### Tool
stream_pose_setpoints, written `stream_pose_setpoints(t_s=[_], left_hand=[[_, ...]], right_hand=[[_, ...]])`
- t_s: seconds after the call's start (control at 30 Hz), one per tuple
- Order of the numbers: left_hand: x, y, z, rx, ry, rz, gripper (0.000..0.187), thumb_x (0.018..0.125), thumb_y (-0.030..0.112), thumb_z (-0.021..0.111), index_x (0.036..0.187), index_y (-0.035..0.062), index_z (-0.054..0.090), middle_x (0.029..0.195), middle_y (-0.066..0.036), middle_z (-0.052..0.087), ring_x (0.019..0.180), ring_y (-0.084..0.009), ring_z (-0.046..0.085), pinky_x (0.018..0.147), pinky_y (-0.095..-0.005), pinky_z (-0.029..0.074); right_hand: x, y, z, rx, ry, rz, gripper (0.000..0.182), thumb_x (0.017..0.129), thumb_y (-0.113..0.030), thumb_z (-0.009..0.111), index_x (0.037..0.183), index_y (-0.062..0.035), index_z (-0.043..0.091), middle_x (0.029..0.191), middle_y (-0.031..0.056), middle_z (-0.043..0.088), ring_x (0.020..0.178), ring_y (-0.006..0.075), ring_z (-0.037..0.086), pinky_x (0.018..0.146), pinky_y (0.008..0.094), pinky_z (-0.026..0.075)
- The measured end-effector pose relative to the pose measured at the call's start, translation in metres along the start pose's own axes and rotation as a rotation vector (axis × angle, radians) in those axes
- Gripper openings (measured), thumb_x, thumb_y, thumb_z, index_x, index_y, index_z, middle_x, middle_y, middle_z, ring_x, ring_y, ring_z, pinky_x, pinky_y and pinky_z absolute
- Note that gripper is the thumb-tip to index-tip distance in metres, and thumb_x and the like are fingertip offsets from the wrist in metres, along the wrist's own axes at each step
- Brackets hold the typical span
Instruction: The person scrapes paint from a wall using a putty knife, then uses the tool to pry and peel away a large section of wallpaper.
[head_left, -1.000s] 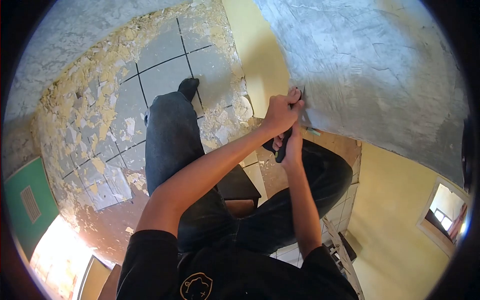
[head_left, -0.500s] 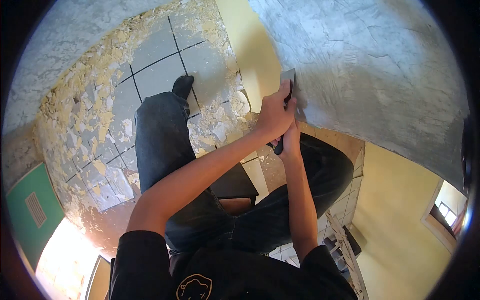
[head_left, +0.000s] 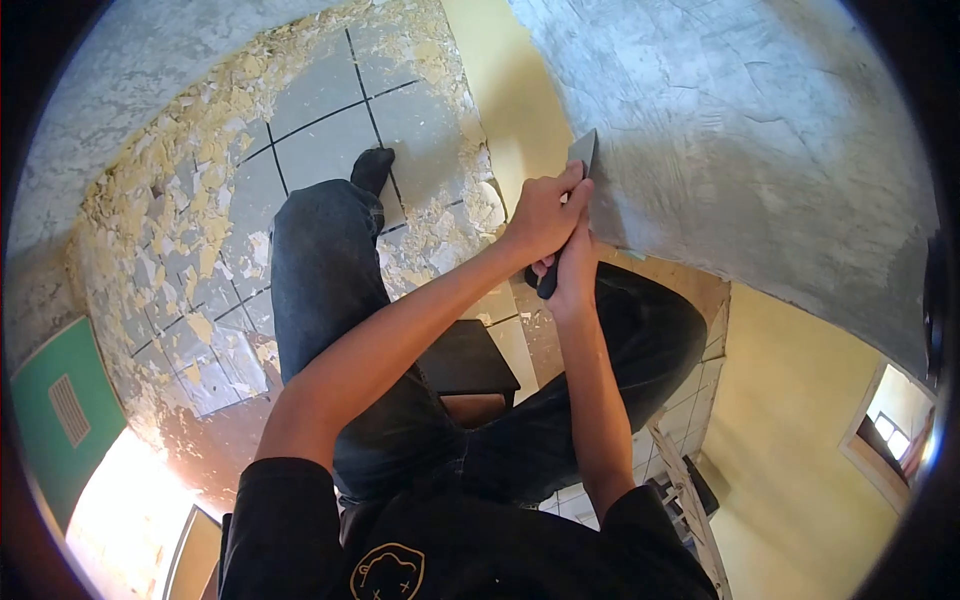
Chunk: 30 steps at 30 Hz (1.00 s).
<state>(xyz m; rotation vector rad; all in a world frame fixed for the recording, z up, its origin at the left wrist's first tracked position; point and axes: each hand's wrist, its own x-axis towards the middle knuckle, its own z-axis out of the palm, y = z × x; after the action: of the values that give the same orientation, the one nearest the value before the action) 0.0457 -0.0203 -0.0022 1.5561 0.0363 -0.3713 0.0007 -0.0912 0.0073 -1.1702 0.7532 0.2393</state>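
Both of my hands are wrapped round a scraper (head_left: 588, 146) with a flat metal blade and a black handle. My left hand (head_left: 545, 212) grips it higher up, close to the blade. Lower down the handle is my right hand (head_left: 574, 275), with the black butt end sticking out below it. The blade lies at the border between remaining yellow paint (head_left: 512, 100) and the bare grey wall (head_left: 700, 150). Whether its edge touches the wall is hard to see.
Paint flakes (head_left: 205, 215) litter the grey tiled floor (head_left: 320, 145) around my outstretched foot (head_left: 373, 170). A black stool (head_left: 465, 360) is between my legs. A wooden ladder-like frame (head_left: 690, 500) stands at lower right, near a yellow wall (head_left: 790, 430). A green panel (head_left: 65, 420) is at left.
The scraper and both hands have shifted slightly; the blade tip is a little higher and further right. Both hands keep their hold.
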Motion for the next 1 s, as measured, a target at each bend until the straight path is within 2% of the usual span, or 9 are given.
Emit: stream_pose_setpoints(t_s=[0.13,0.23,0.4,0.47,0.5,0.6,0.7,0.83,1.0], left_hand=[[0.004,-0.01,-0.001,0.032,0.173,0.34,0.034,0.094,0.029,0.054,0.095,-0.0048,0.062,0.056,-0.019,0.057,0.046,-0.0197,0.055,0.052,-0.0373,0.046],[0.011,-0.002,-0.006,0.017,0.07,-0.012,0.041,0.094,0.031,0.053,0.079,-0.0059,0.061,0.056,-0.017,0.057,0.048,-0.0181,0.054,0.054,-0.0366,0.046],[0.007,-0.009,-0.002,0.006,0.109,0.089,0.038,0.094,0.03,0.054,0.081,-0.0062,0.06,0.055,-0.017,0.056,0.048,-0.0177,0.055,0.054,-0.0361,0.047],[0.008,-0.012,-0.004,0.018,0.118,0.311,0.038,0.093,0.03,0.055,0.083,-0.0062,0.061,0.056,-0.017,0.057,0.049,-0.0167,0.055,0.055,-0.0355,0.047],[0.007,-0.004,-0.009,0.021,0.061,0.125,0.038,0.094,0.03,0.054,0.085,-0.0059,0.062,0.056,-0.016,0.058,0.049,-0.0166,0.056,0.054,-0.0354,0.047],[0.005,0.005,-0.012,-0.055,0.006,-0.047,0.037,0.094,0.03,0.054,0.086,-0.0058,0.063,0.056,-0.015,0.059,0.049,-0.0161,0.056,0.052,-0.0349,0.047],[0.007,0.004,-0.013,-0.01,0.03,0.074,0.038,0.094,0.03,0.054,0.087,-0.0062,0.063,0.055,-0.014,0.058,0.048,-0.0153,0.055,0.052,-0.0337,0.046],[0.012,-0.001,-0.012,-0.024,0.016,0.043,0.039,0.094,0.03,0.055,0.086,-0.0073,0.062,0.058,-0.013,0.059,0.05,-0.0136,0.054,0.053,-0.0333,0.046],[0.014,-0.005,-0.009,-0.034,0.076,0.135,0.039,0.094,0.03,0.055,0.083,-0.0066,0.062,0.059,-0.012,0.06,0.053,-0.0119,0.054,0.054,-0.0325,0.046]], right_hand=[[-0.012,-0.004,0.013,0.011,0.018,-0.02,0.042,0.099,-0.048,0.038,0.087,-0.0103,0.051,0.053,-0.0028,0.041,0.039,0.0074,0.039,0.035,0.023,0.032],[0.014,0.006,0.008,-0.007,0.01,-0.014,0.043,0.098,-0.05,0.038,0.088,-0.0107,0.052,0.052,-0.0022,0.041,0.039,0.0085,0.04,0.034,0.024,0.032],[-0.003,0.004,0.014,0.043,-0.002,-0.023,0.041,0.099,-0.048,0.038,0.086,-0.0112,0.051,0.052,-0.0024,0.041,0.038,0.0081,0.038,0.035,0.0242,0.032],[0.002,0.003,0.022,0.04,-0.005,-0.023,0.041,0.099,-0.047,0.038,0.087,-0.0111,0.052,0.052,-0.0026,0.041,0.038,0.0077,0.038,0.035,0.0236,0.032],[0.002,0.004,0.022,0.038,0.007,-0.02,0.04,0.1,-0.046,0.037,0.089,-0.011,0.052,0.053,-0.0028,0.041,0.039,0.0073,0.038,0.035,0.0231,0.031],[0.0,0.001,0.016,0.049,0.024,0.013,0.04,0.1,-0.046,0.036,0.089,-0.0105,0.053,0.055,-0.0029,0.043,0.04,0.0067,0.039,0.035,0.0226,0.032],[-0.009,-0.009,0.013,0.056,-0.087,0.017,0.044,0.098,-0.05,0.038,0.086,-0.0103,0.051,0.057,-0.0023,0.044,0.041,0.007,0.041,0.036,0.0248,0.034],[0.002,0.003,0.02,-0.018,0.047,0.011,0.046,0.098,-0.052,0.038,0.087,-0.0099,0.052,0.056,-0.0017,0.043,0.041,0.0082,0.041,0.036,0.0246,0.033],[0.003,0.003,0.021,0.062,-0.013,-0.002,0.046,0.097,-0.054,0.039,0.084,-0.0103,0.051,0.054,-0.0012,0.041,0.041,0.0095,0.04,0.037,0.0257,0.033]])
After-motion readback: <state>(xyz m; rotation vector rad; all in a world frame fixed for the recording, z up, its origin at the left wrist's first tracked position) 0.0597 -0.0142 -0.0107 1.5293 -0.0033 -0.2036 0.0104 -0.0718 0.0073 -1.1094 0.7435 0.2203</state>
